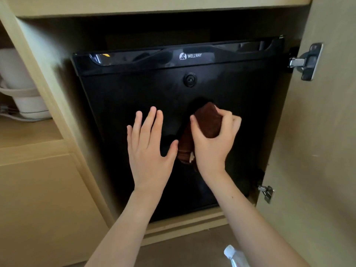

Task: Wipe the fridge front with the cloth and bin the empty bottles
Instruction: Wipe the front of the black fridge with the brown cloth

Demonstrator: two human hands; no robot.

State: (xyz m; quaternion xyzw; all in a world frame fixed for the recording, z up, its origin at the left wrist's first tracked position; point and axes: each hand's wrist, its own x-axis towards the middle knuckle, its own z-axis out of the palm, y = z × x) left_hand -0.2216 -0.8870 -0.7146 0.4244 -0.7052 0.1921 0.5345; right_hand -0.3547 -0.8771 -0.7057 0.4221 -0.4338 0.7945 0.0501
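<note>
1. The place looks like a furnished room in a home or hotel, with a small black fridge [173, 132] built into a pale wooden cabinet [48, 199].
2. The fridge front carries a white "WELLWAY" logo [190, 55] near its top edge and a round lock [189, 79] just below that.
3. Right of the fridge, the open cabinet door [327, 132] shows two metal hinges [306, 61].
4. Left of the fridge, an open shelf [25, 130] holds a white appliance [21, 89], perhaps a kettle.
5. Below the fridge lies a brown floor [183, 251].
</note>
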